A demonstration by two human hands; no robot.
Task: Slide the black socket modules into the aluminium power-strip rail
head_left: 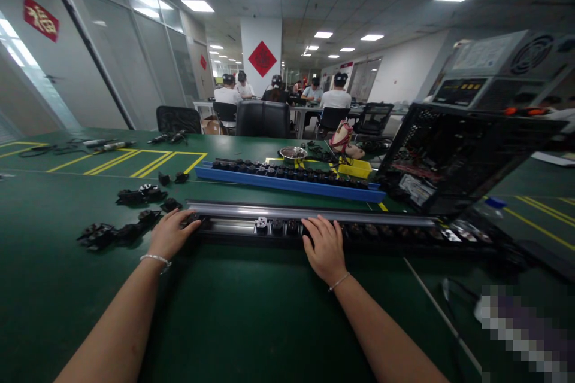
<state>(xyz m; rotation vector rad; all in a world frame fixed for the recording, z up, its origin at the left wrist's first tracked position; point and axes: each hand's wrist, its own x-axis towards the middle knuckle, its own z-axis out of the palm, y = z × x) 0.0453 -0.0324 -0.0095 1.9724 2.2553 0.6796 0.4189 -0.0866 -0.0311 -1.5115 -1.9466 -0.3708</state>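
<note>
A long metal channel [229, 227] lies across the green table in front of me, with a raised silvery side along its back. Inside it sits a row of black socket modules [277, 227], and one with a pale face [261, 225] is at the row's left end. My left hand [173, 231] is at the channel's left end, thumb and fingers closed around a small dark part that they mostly hide. Fingers spread, my right hand [324, 245] rests on the modules near the middle. Loose black modules [96, 236] lie left of my left hand.
Behind the channel stands a blue tray [287, 182] filled with black modules. An open computer case [431, 155] rises at the right. A metal bowl [293, 153] and a yellow bin [354, 168] sit farther back. Several people [336, 99] sit at distant tables.
</note>
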